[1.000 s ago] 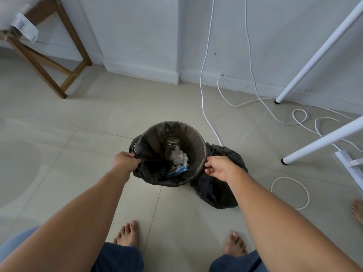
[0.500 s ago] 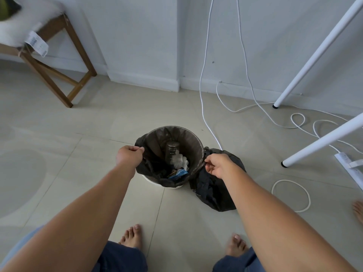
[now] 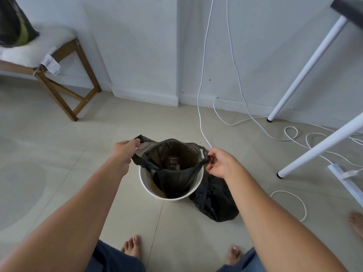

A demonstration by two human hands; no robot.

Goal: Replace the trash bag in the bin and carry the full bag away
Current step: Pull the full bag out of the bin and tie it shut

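Item: full bag (image 3: 172,177) — thin, limp, light I judge, half raised from the white bin (image 3: 144,183). My left hand (image 3: 122,152) and right hand (image 3: 219,163) pinch its opposite rim edges — best hold there.

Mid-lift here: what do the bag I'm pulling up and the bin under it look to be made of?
The bag, pinched by the left hand and right hand, looks like thin black plastic film: it wrinkles, stretches at the rim and is slightly see-through. The bin seems rigid, smooth white plastic, though coated metal can't be ruled out.
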